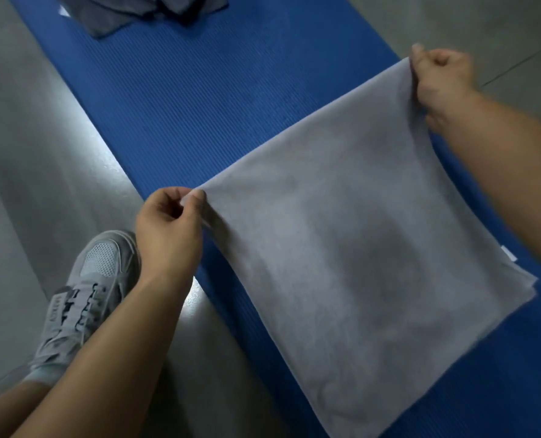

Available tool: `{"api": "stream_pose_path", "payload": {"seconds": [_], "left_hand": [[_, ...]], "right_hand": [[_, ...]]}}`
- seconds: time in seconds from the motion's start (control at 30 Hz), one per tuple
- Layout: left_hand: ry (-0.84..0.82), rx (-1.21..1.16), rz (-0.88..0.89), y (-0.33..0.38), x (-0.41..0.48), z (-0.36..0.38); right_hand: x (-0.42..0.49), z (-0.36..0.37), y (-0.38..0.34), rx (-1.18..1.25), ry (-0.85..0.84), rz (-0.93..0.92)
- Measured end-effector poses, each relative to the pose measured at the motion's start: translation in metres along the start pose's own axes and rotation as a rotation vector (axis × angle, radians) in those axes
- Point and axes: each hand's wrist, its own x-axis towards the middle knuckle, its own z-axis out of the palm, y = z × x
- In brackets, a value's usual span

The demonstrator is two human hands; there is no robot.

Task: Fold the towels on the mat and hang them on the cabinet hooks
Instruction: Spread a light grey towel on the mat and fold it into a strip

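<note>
- towel [351,248], the pale grey one: where is it?
- on the blue mat [199,105], spread over its near part, reaching from the mat's left edge toward its right edge. one edge is held taut between both hands, and the rest slopes down onto the mat.
- is it folded?
- two layers show at its right corner, and a small white tag [509,252] sticks out on that side.
- left hand [168,229]?
- it pinches the towel's near corner between thumb and forefinger, right at the mat's left edge. the other fingers are curled in.
- and the right hand [439,80]?
- its fingers are curled tight round the far corner, over the mat's right edge.
- anything else on the mat?
- a heap of dark towels [142,14] at the far end, near the left edge, well apart from the pale one.
- off the mat?
- grey floor [25,137], and a grey laced shoe [85,295] just beside the mat's left edge, under the left forearm.
</note>
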Motion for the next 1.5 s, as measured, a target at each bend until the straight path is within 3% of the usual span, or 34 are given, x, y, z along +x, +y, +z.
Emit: {"api": "stream_pose_path", "payload": {"seconds": [0.17,0.37,0.53,0.67,0.83,1.03,1.27,1.5], "left_hand": [[-0.33,-0.093,0.103,0.003,-0.045,-0.014],[-0.72,0.303,0.281,-0.023,-0.116,-0.03],[-0.92,0.499,0.427,-0.046,-0.177,-0.021],[-0.924,0.536,0.488,-0.078,-0.217,-0.002],[-0.86,0.545,0.495,-0.112,-0.245,0.01],[-0.822,0.581,0.561,-0.129,-0.26,0.01],[-0.902,0.684,0.66,-0.142,-0.269,0.005],[-0.945,0.869,0.81,-0.138,-0.27,0.008]], "right_hand": [[-0.033,-0.056,-0.005,0.062,-0.029,0.023],[-0.09,-0.155,0.052,0.106,-0.098,0.202],[-0.128,-0.22,0.116,0.051,-0.112,0.366],[-0.144,-0.245,0.159,0.088,-0.126,0.495],[-0.16,-0.255,0.198,0.083,-0.03,0.549],[-0.171,-0.246,0.213,-0.004,0.141,0.449],[-0.177,-0.239,0.222,-0.193,0.203,0.4],[-0.183,-0.236,0.212,-0.432,0.064,0.295]]}}
